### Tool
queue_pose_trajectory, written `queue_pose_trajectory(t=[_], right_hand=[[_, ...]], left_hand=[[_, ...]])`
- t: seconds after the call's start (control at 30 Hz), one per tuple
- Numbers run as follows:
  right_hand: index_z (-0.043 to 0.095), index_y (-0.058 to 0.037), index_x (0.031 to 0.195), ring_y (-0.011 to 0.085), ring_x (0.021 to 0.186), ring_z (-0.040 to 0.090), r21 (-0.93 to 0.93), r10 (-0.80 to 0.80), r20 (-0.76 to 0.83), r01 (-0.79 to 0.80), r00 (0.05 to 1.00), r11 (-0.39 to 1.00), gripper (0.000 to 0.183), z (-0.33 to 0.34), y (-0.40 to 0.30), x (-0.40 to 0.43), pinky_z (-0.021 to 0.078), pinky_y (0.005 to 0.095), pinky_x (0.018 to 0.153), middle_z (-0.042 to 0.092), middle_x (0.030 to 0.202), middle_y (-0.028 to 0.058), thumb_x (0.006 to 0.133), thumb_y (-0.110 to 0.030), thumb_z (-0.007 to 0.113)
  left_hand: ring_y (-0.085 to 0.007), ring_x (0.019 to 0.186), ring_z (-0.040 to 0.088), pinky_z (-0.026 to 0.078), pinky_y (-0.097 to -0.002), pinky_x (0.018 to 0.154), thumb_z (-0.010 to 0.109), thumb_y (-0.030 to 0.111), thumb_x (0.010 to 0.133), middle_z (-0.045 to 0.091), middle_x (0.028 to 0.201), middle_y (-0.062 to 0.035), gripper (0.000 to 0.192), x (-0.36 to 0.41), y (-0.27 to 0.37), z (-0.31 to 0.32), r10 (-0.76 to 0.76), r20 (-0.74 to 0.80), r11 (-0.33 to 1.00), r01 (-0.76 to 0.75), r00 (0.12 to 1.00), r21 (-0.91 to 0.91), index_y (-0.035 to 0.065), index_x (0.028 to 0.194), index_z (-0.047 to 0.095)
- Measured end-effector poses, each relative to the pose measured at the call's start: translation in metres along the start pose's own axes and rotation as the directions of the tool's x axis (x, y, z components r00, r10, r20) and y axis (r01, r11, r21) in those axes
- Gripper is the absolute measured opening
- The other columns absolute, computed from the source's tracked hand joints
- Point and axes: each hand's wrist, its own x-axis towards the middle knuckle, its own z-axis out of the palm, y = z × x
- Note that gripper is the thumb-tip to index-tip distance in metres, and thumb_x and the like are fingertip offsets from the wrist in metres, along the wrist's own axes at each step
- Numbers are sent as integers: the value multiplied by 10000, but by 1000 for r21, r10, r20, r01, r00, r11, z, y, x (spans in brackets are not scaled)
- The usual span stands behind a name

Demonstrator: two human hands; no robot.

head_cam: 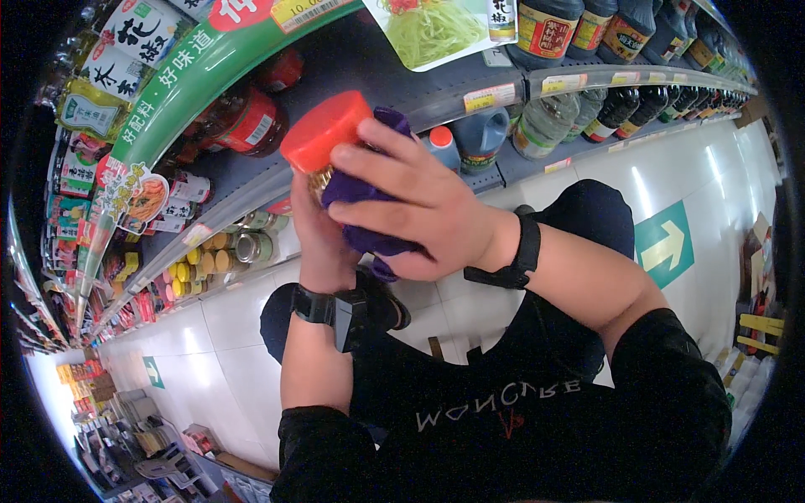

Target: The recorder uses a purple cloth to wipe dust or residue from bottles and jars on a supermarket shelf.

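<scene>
A jar with a wide red lid (330,129) is held up in front of a store shelf, tilted so the lid points up and left. My left hand (324,223) grips the jar from the left and below; most of its fingers are hidden. Over the near side of the jar lies a dark purple cloth (361,188), pressed against it by my right hand (409,195), whose fingers are spread across the cloth. The jar's body is mostly covered, with only a gold-toned strip showing below the lid.
Behind my hands runs a grey shelf (402,88) with price tags. Red-labelled jars (251,122) stand on it to the left, large dark bottles (547,28) to the upper right. Clear jugs (544,126) and yellow-lidded jars (195,270) line the lowest level. A green arrow sign (666,245) marks the tiled floor.
</scene>
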Motion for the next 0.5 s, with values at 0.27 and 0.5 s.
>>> queue_pose_trajectory(t=[0.27, 0.5], right_hand=[[414, -66, 1399, 505, 1314, 416, 312, 196, -231, -118, 953, 943, 657, 7, -2, -7, 325, 515, 1121, 349, 1456, 352, 786, -141, 638], [419, -66, 1391, 526, 1265, 445, 120, 167, -225, -143, 960, 982, 685, 7, -19, -5, 363, 516, 1093, 373, 1431, 342, 767, -148, 690]], left_hand=[[-320, 1346, 496, 407, -464, 1122, 330, 493, 1037, 495, 1473, -161, 637, -6, 3, -13, 151, 232, 988, -155, 961, 1, 30, 1467, 413], [-320, 1325, 520, 410, -467, 1119, 280, 524, 1053, 493, 1469, -184, 661, -8, 13, 0, 126, 350, 948, -216, 928, 232, 20, 1459, 415]])
